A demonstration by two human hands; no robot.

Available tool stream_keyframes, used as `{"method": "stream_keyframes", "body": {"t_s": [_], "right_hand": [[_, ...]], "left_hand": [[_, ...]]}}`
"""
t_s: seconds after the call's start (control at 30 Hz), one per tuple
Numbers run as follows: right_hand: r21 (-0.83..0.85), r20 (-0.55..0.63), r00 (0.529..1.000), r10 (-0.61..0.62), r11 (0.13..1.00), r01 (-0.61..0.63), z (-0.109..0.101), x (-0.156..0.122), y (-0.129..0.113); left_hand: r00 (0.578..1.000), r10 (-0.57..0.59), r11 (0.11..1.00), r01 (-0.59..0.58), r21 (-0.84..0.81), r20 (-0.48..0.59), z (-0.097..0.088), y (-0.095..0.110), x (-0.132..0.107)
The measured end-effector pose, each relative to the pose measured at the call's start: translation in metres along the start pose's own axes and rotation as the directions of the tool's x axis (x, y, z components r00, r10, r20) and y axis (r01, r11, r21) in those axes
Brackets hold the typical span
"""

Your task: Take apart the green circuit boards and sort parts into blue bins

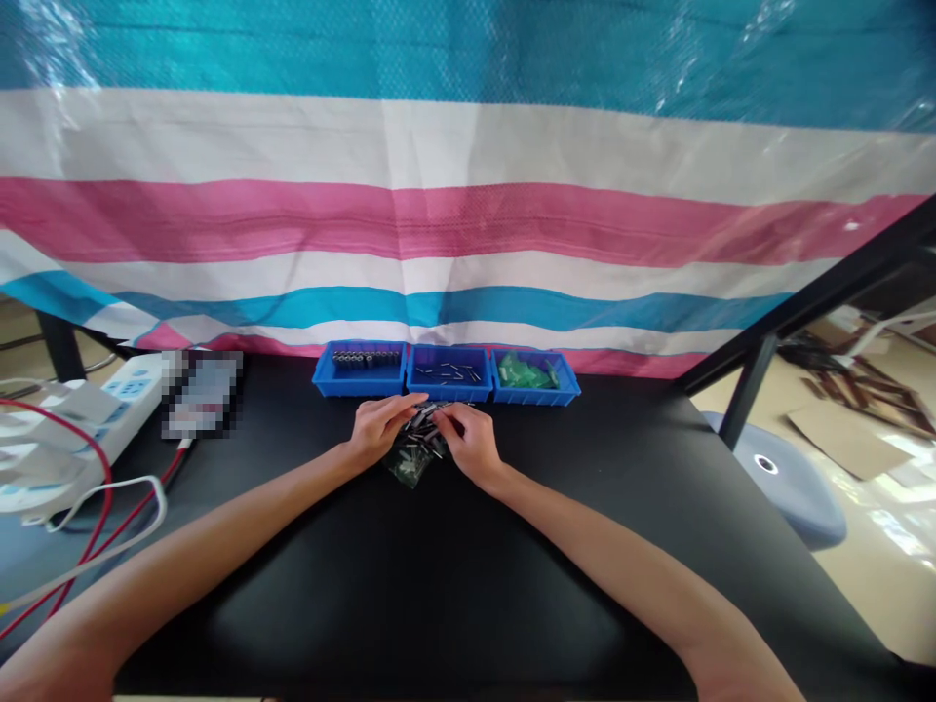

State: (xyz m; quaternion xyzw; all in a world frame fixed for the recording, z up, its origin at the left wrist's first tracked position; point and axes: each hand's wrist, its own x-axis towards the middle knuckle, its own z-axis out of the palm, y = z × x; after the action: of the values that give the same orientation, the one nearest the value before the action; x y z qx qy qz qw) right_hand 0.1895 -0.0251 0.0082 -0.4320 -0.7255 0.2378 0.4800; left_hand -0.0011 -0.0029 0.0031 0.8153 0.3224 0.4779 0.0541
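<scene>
A small clear plastic bag (413,451) of little dark and metal parts lies on the black table (453,585), just in front of three blue bins. My left hand (377,428) grips the bag's upper left edge with curled fingers. My right hand (470,438) pinches the bag's upper right edge. The left bin (360,368) holds a row of dark cylinders, the middle bin (448,372) holds small metal pins, and the right bin (535,375) holds green pieces.
A white power strip (124,400) with red and white cables (102,507) lies at the table's left, beside a blurred-out device (203,392). A striped tarp (468,214) hangs behind the bins. A black frame post (746,390) and a grey stool (786,478) stand at right.
</scene>
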Motion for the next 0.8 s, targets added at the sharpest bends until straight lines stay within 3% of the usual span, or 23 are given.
{"method": "stream_keyframes", "body": {"t_s": [0.17,0.4,0.67,0.8], "right_hand": [[0.003,0.004,1.0,-0.013,1.0,0.013,-0.0009,0.0003,-0.0019],[0.029,-0.004,1.0,0.012,1.0,-0.012,-0.0016,-0.001,-0.003],[0.049,-0.006,1.0,0.028,0.998,-0.027,-0.0013,-0.0023,-0.0016],[0.04,0.008,1.0,0.01,0.999,-0.01,-0.0006,-0.0015,-0.0009]], "left_hand": [[0.998,0.059,0.998,-0.058,0.015,-0.024,-0.001,0.0039,0.0033],[0.998,0.006,0.998,-0.002,0.067,-0.062,0.0025,0.0029,0.0031],[1.0,-0.008,0.999,0.007,-0.046,-0.005,0.001,0.0041,0.0037],[0.999,-0.01,1.0,0.01,-0.011,-0.037,0.0035,0.0025,0.0025]]}}
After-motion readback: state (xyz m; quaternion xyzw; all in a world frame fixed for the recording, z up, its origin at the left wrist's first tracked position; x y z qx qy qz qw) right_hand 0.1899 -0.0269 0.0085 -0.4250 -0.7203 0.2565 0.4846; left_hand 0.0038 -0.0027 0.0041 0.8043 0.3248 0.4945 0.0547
